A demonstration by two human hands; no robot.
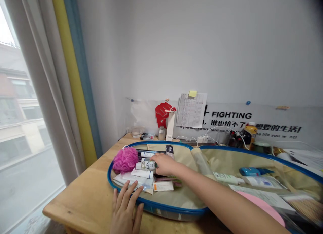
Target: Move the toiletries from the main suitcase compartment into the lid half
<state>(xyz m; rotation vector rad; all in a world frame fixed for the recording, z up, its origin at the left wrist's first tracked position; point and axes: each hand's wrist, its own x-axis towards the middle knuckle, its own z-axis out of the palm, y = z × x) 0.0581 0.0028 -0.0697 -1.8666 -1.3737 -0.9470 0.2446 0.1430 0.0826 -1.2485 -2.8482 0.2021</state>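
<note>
A LUX bottle (148,165) is being covered at its right end by the right hand (165,164), among toiletries in the left half of an open case (176,211). The right fingers are being bent over the bottle; whether they are clamped on it cannot be told. The left hand (127,203) is being held at the near left rim, its fingers spread apart, and part of that rim is being hidden by it.

The bottle is being hemmed in by a pink puff (125,160) on the left and by a white tube (142,174) just in front. Nearer, packets (145,184) and a small box (163,186) are being held within the same half.

The near rim is being crossed by the right forearm, and a pink disc (262,204) in the right half is being partly hidden by it. Beyond the disc, a green tube (228,177) and a blue bottle (249,171) are being left in view.

The case is being borne by a wooden table (80,193). Behind it, a jar (161,133) and a white stand (170,126) are being backed by a poster (232,116), partly covered by a sheet (191,109).
</note>
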